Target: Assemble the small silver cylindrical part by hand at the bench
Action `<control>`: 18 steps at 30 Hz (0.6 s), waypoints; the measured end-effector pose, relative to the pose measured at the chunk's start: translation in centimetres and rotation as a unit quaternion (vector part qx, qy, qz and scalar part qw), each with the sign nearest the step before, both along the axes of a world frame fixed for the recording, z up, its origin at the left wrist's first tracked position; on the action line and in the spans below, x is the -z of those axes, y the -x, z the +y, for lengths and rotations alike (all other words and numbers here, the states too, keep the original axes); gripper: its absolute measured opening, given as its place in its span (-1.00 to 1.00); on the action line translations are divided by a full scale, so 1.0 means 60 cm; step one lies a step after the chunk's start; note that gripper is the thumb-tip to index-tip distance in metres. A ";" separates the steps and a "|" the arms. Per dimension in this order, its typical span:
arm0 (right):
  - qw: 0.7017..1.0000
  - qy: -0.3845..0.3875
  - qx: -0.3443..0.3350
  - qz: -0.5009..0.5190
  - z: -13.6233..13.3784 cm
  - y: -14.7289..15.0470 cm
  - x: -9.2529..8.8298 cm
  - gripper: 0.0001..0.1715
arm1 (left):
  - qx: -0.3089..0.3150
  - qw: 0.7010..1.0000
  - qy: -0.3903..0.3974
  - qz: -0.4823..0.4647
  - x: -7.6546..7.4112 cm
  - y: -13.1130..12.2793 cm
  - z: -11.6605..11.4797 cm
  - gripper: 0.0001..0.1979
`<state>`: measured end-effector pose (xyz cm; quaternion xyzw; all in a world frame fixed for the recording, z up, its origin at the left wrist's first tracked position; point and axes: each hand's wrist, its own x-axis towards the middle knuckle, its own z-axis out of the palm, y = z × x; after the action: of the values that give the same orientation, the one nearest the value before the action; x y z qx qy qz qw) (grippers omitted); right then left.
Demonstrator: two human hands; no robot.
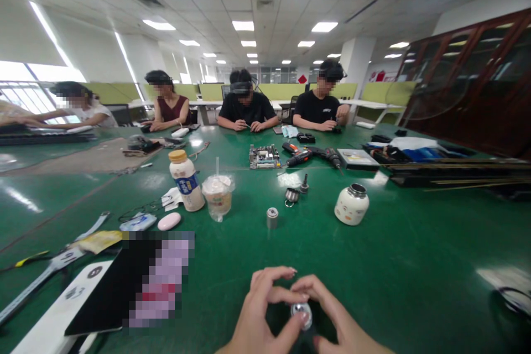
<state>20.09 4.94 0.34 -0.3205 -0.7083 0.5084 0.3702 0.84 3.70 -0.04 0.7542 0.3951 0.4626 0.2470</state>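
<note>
At the bottom centre, over the green table (224,265), my two hands meet around a small round metallic part (301,312). My left hand (263,310) has its thumb on the part's face, with the index finger curled at its upper edge. From the right, my right hand (332,310) closes its fingers around the same part, its index fingertip near the top edge. Beyond my hands stands a small silver cylinder (272,218). Farther back lie a small metal pot-like piece (292,196) and a dark pointed fitting (304,183).
A white jar (352,204) stands right; a bottle (186,181) and a plastic cup (218,197) stand left. A black tablet (112,287) lies at lower left. Behind are a circuit board (264,157), drills (301,157) and several people across the table.
</note>
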 end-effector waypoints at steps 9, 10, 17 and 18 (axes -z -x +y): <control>0.993 -0.043 0.029 -0.108 0.000 0.009 0.012 -0.53 | -0.180 0.983 0.031 0.028 -0.002 0.025 0.062 -0.74; 0.992 -0.043 0.028 -0.115 0.001 0.010 0.014 -0.55 | -0.177 0.983 0.031 0.044 0.004 0.029 0.070 -0.72; 0.983 -0.062 0.053 -0.164 0.000 0.012 0.009 -0.56 | -0.152 0.985 0.010 0.076 0.031 0.037 0.083 -0.49; 0.981 -0.067 0.061 -0.173 -0.001 0.012 0.009 -0.57 | -0.153 0.986 0.005 0.072 0.029 0.036 0.082 -0.53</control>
<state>19.38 4.85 -0.17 -0.4203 -0.7732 0.3737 0.2930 -1.35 8.61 -1.80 0.7151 0.5246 0.4375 0.1481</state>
